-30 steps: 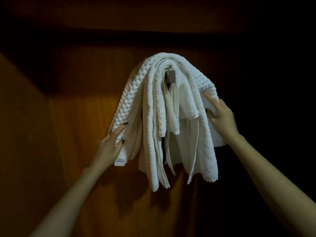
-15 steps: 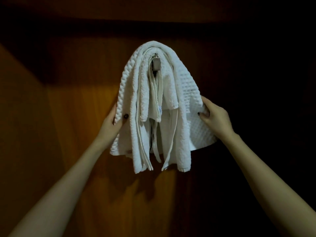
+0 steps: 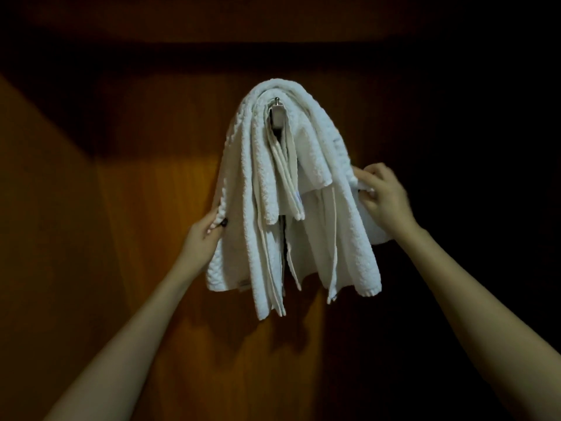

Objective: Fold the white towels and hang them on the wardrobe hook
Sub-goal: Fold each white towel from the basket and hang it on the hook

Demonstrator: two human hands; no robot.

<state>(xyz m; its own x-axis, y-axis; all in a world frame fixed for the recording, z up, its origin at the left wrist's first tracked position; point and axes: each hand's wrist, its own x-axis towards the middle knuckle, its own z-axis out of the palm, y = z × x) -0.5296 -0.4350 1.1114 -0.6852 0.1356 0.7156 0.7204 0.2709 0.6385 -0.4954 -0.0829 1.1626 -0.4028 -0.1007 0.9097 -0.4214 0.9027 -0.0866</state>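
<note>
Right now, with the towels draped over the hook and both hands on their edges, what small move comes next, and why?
Probably draw the right edge down and inward with the right hand. The white towels already hang over the hook, but the part that hand pinches sticks out sideways, while the edge the left hand grips hangs straight down.

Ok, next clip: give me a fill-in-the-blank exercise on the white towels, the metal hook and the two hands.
1. The white textured towels hang draped over a small silver metal ____.
2. The left hand grips the bundle's ____ edge.
3. The right hand pinches the bundle's ____ edge.
Missing words: hook; left; right.
</note>
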